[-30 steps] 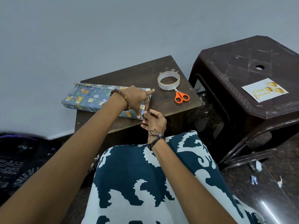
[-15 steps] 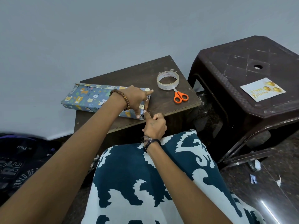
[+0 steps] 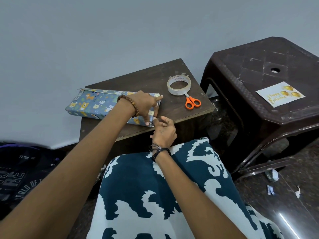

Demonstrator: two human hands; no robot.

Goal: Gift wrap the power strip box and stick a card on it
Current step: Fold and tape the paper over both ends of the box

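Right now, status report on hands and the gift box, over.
Left hand presses down on wrapped box. Right hand works paper at its near end. Card waits on stool.

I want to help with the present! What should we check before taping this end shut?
1. Box flat on the table: ok.
2. Left hand pressing the paper down at the near end: ok.
3. Right hand on the end flap: ok, fingertips are at the corner, though whether they pinch it cannot be told.
4. End flap fully folded: not ok, some dark print still shows at the corner.
5. Tape and scissors within reach on the table: ok.
6. Card ready: ok, it lies on the stool, not yet stuck on.
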